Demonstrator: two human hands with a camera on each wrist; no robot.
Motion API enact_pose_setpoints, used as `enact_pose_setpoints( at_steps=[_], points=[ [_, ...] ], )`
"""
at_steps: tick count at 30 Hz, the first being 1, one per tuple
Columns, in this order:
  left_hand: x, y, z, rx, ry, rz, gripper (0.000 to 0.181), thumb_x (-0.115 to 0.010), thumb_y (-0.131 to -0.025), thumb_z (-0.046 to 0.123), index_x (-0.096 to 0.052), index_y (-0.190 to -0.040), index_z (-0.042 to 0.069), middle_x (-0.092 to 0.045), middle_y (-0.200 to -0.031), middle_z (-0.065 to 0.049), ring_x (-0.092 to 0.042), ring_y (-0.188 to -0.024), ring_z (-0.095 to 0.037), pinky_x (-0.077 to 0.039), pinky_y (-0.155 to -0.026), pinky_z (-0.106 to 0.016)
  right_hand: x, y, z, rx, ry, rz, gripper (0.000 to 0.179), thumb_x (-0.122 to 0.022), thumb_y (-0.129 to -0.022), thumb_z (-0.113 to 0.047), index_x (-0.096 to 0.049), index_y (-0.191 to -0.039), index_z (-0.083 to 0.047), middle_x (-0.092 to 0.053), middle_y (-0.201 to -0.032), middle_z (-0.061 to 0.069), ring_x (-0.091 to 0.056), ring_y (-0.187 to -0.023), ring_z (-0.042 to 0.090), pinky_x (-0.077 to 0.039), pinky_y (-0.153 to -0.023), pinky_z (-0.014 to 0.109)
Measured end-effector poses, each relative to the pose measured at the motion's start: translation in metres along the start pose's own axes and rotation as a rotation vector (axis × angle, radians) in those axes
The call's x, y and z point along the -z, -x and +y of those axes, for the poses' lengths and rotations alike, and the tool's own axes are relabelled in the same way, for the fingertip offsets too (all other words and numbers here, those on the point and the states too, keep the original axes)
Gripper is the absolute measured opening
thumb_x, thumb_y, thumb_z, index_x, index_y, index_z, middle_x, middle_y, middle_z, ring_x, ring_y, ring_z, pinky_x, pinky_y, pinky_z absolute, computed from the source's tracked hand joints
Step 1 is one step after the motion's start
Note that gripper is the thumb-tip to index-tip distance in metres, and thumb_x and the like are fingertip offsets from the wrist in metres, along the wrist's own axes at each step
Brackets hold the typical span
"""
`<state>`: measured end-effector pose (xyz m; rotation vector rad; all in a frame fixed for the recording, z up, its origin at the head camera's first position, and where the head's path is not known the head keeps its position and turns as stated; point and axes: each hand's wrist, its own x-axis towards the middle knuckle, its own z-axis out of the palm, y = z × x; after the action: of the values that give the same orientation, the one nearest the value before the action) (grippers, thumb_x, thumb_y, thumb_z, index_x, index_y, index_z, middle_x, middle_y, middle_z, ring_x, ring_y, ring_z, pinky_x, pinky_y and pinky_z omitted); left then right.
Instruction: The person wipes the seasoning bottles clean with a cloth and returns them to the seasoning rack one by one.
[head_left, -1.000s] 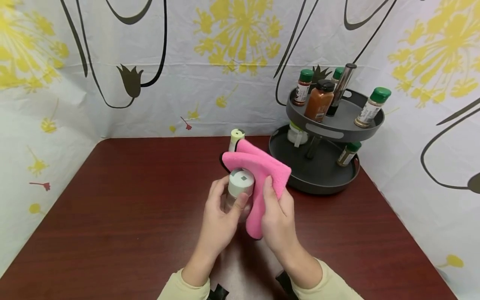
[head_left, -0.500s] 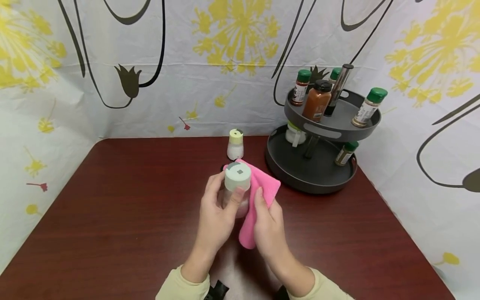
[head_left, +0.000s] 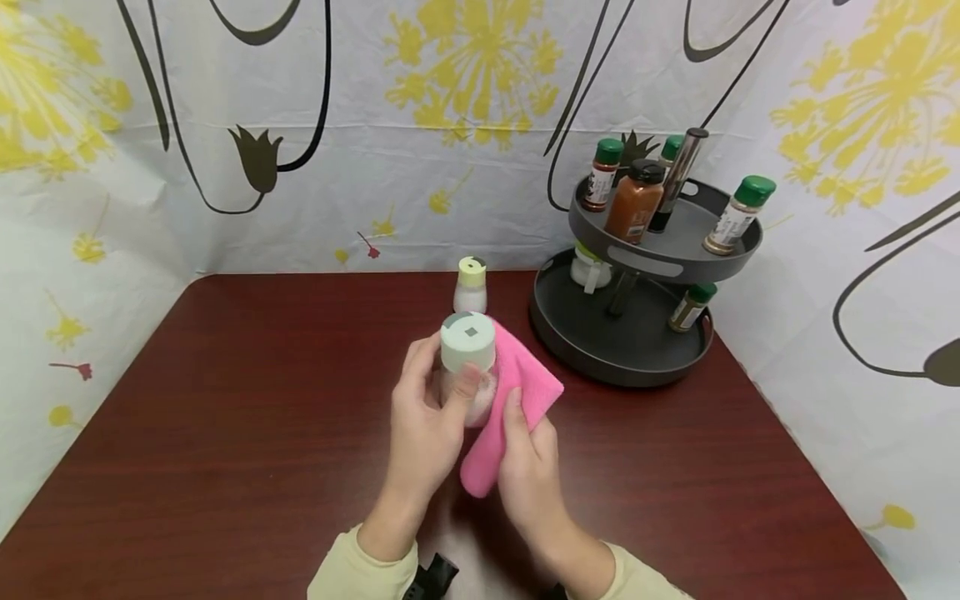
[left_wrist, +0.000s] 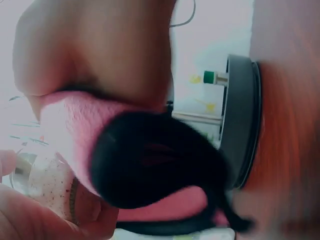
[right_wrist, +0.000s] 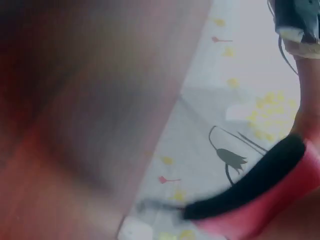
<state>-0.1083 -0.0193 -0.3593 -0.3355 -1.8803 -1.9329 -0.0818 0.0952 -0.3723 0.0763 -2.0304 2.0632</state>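
Observation:
My left hand point(head_left: 426, 425) grips a clear shaker jar point(head_left: 468, 342) with a pale green-white lid, thumb across its front. Whitish contents with dark specks show through the jar wall point(left_wrist: 50, 187) in the left wrist view. In my right hand point(head_left: 532, 475) is a folded pink cloth point(head_left: 528, 375), pinched under the thumb and laid against the jar's right side. Black trim point(left_wrist: 150, 160) edges the cloth in the left wrist view. The right fingers behind the cloth are hidden in the head view.
A second shaker point(head_left: 471, 287) with a yellow-green lid stands behind the jar. At the back right, a two-tier dark turntable point(head_left: 622, 358) holds several spice bottles, among them an orange-brown bottle point(head_left: 635, 204). The dark red table point(head_left: 262, 433) meets a patterned cloth backdrop point(head_left: 315, 217).
The cloth has slid down and around the jar's side, uncovering the second shaker behind. Both hands and the jar have shifted slightly left, and the lid now sits higher in view.

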Motion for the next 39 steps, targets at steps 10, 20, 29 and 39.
enact_pose_setpoints(
  at_steps=[10,20,29,39],
  points=[
    [-0.011,0.005,-0.008,0.071,0.015,-0.058,0.047,-0.077,-0.098,0.011,-0.065,-0.143,0.010,-0.059,-0.125,-0.009,-0.061,-0.116,-0.016,-0.054,-0.095,-0.020,0.005,-0.011,-0.033,0.176,-0.088,-0.010,0.044,-0.037,-0.117,-0.028,-0.056,-0.142,0.002,-0.065,-0.130,0.014,-0.061,-0.121,0.019,-0.051,-0.102,0.022],
    [-0.005,0.002,-0.005,0.038,0.014,-0.039,0.046,-0.076,-0.098,0.008,-0.064,-0.142,0.006,-0.059,-0.125,-0.010,-0.061,-0.119,-0.017,-0.051,-0.104,-0.019,0.007,-0.007,-0.005,-0.052,0.019,-0.013,0.043,-0.038,-0.117,-0.033,-0.063,-0.130,-0.001,-0.073,-0.112,0.012,-0.071,-0.100,0.012,-0.057,-0.089,0.024],
    [-0.002,0.008,-0.012,0.101,-0.046,-0.083,0.050,-0.079,-0.097,0.018,-0.055,-0.142,0.012,-0.062,-0.132,-0.006,-0.061,-0.121,-0.021,-0.054,-0.103,-0.038,0.018,-0.031,-0.023,-0.257,-0.154,-0.086,0.047,-0.038,-0.115,-0.039,-0.059,-0.140,-0.004,-0.070,-0.116,-0.001,-0.066,-0.107,0.012,-0.054,-0.093,0.026],
    [-0.009,0.009,-0.018,-0.072,-0.148,-0.006,0.050,-0.073,-0.102,0.025,-0.061,-0.150,0.017,-0.055,-0.133,-0.011,-0.055,-0.120,-0.018,-0.052,-0.094,-0.031,0.010,-0.028,-0.033,0.065,-0.172,-0.100,0.048,-0.036,-0.116,-0.036,-0.056,-0.137,0.002,-0.067,-0.123,0.003,-0.064,-0.119,0.017,-0.053,-0.102,0.025]
  ],
)
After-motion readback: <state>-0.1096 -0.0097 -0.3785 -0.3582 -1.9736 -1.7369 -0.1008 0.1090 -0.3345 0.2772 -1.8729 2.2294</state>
